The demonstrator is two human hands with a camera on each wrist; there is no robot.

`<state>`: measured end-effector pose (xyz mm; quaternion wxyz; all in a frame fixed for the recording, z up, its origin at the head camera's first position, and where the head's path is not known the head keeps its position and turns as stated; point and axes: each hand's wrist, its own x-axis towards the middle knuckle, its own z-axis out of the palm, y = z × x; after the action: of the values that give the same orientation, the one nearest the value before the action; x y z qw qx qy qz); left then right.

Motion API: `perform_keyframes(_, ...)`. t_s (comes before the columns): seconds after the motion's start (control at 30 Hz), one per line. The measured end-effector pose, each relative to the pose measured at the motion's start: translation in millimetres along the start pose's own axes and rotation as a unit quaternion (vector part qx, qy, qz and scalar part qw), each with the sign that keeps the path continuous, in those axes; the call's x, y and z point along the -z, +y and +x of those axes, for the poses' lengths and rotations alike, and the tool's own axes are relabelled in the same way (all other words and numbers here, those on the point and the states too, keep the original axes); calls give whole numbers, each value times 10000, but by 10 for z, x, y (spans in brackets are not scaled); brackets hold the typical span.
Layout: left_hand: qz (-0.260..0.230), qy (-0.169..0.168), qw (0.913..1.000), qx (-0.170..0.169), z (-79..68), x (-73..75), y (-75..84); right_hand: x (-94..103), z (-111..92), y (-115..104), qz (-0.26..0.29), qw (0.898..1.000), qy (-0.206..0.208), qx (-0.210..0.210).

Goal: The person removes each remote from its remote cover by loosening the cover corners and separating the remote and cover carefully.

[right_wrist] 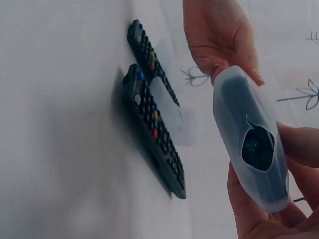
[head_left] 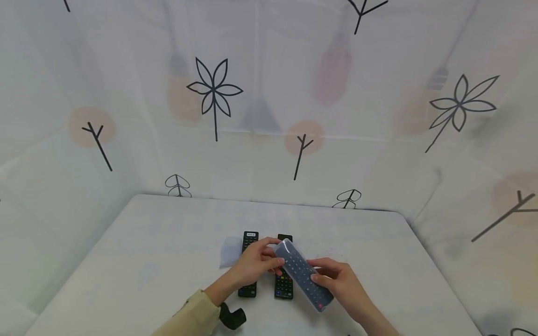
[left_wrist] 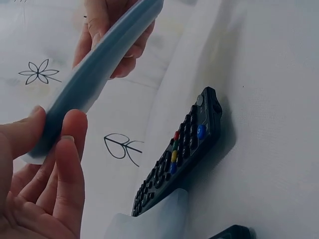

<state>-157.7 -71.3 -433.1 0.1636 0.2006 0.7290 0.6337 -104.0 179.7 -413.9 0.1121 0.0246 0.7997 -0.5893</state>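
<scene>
Both hands hold a remote control in a translucent cover, tilted above the table. My left hand pinches its far end between thumb and fingers. On the nearer part, my right hand grips the side, thumb on the button face. In the right wrist view the cover has a torn-edged hole at the near end, with the dark remote showing through. Two black remotes lie beneath on the table: one black remote left of the other remote, which the left hand and covered remote partly hide.
A loose translucent sleeve lies beside the left black remote. The white table reaches back to a patterned cloth wall. A dark curved object is by the left cuff; its kind is unclear.
</scene>
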Motion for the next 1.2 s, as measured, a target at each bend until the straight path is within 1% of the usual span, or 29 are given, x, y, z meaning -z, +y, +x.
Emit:
perform_keyframes(0.17,73,29,9999,-137,-8,47,-23,2,3,3,110,9993,-354,7)
perform_keyframes(0.3,265,224,9989,-307,-13,78,-32,11,2,3,441,9960,-780,28)
perform_keyframes(0.47,468,526,9970,-325,-11,89,-13,4,2,-6,1085,9854,-1312,81)
perform_keyframes(0.57,393,566,9970,-347,-3,79,0,-19,3,-6,1440,9769,-1577,80)
perform_keyframes(0.67,257,557,9972,-434,11,62,14,-49,8,3,1626,9700,-1803,86)
perform_keyframes(0.73,198,553,9973,-449,12,50,29,-66,14,18,1697,9667,-1911,99)
perform_keyframes(0.83,159,562,9974,-426,13,36,43,-82,24,40,1739,9645,-1986,82)
perform_keyframes(1.07,379,616,9961,-502,17,25,54,-106,36,87,1913,9581,-2133,-38)
perform_keyframes(1.2,350,646,9956,-591,17,26,68,-122,30,89,1931,9557,-2221,-48)
